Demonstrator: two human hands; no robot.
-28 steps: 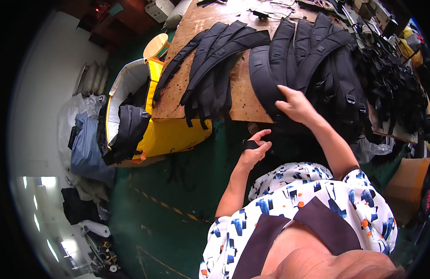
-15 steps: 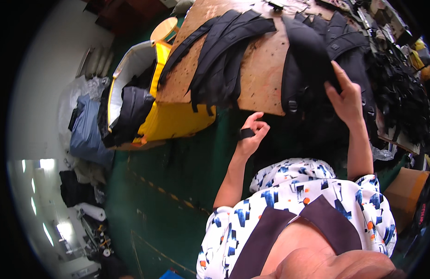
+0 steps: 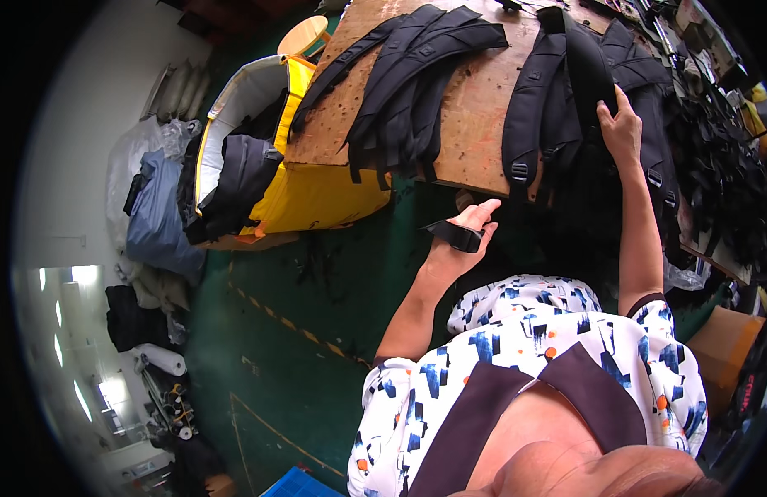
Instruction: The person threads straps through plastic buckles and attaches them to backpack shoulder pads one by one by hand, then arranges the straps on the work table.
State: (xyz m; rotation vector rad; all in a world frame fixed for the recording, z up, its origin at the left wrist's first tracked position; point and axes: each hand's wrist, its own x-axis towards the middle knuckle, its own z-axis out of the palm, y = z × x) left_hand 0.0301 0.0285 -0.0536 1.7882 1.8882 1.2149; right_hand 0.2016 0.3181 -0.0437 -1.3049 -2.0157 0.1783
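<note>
My right hand point(image 3: 623, 131) pinches the edge of a long black padded strap point(image 3: 588, 68) between thumb and fingers. The strap's far end is raised over a pile of black backpack shoulder straps point(image 3: 528, 116) with plastic buckles, at the table's right side. Just off the table's near edge is my left hand point(image 3: 473, 225), its fingers stretched toward the right and the thumb apart. A black band-like piece point(image 3: 456, 236) lies across that hand; whether it is worn or held is hard to see. More black shoulder straps point(image 3: 408, 74) lie fanned out on the wooden table point(image 3: 474, 108), left of the pile.
A yellow bin with a silvery lining point(image 3: 338, 195) holds black pieces at the table's left. Behind it stands a round wooden stool point(image 3: 303, 36). Dark straps and webbing point(image 3: 711, 149) heap up on the right, above a cardboard box point(image 3: 723, 344). Plastic-wrapped bags point(image 3: 155, 211) line the left wall.
My right hand has moved slightly up, and the strap it holds now stands narrower and farther back. My left hand has shifted a little to the right and turned, its fingers straighter.
</note>
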